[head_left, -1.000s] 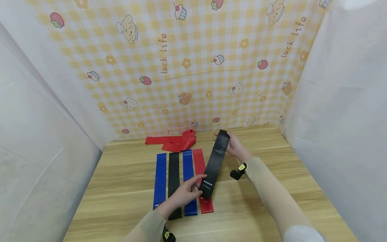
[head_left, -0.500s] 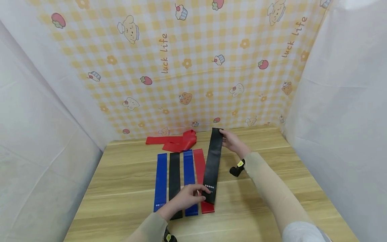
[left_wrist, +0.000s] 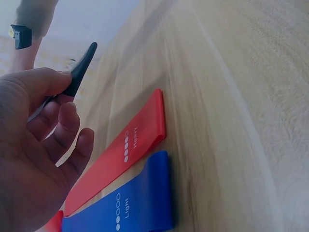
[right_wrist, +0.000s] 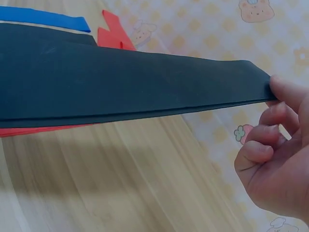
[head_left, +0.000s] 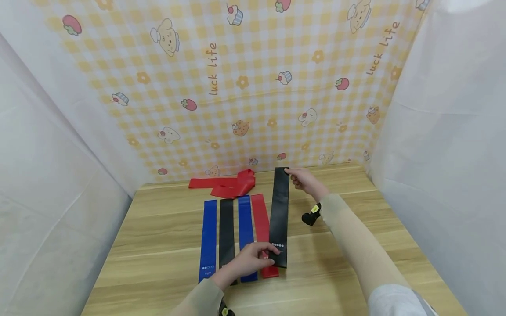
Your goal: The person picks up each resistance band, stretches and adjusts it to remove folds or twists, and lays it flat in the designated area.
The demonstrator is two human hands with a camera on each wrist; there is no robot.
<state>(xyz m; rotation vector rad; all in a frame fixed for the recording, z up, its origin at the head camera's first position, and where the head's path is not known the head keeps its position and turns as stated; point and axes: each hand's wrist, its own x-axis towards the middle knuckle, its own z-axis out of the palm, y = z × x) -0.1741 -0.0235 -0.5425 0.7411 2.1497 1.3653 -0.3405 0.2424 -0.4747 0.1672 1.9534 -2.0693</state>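
A black resistance band [head_left: 279, 206] is stretched out lengthwise between both hands, above the table in the wrist views. My left hand [head_left: 253, 258] pinches its near end, beside the white dots and print. At the far end, my right hand [head_left: 306, 181] pinches the corner between thumb and finger, the other fingers curled, as the right wrist view shows. Just left of it lies a red band [head_left: 260, 215] marked "Heavy" [left_wrist: 135, 137], partly covered. Further left are a blue band [head_left: 245, 219], another black band [head_left: 227, 224] and a second blue band [head_left: 208, 237] marked "Light".
A folded red band [head_left: 237, 184] lies at the back of the wooden table [head_left: 158, 237], by the patterned cloth backdrop [head_left: 253, 96]. White sheets hang on the left [head_left: 47, 175] and right [head_left: 439, 145]. Bare wood shows right of the held band.
The held black band has swung from slanted to nearly straight, in line with the row. Its far end moved left with my right hand, its near end slightly right with my left.
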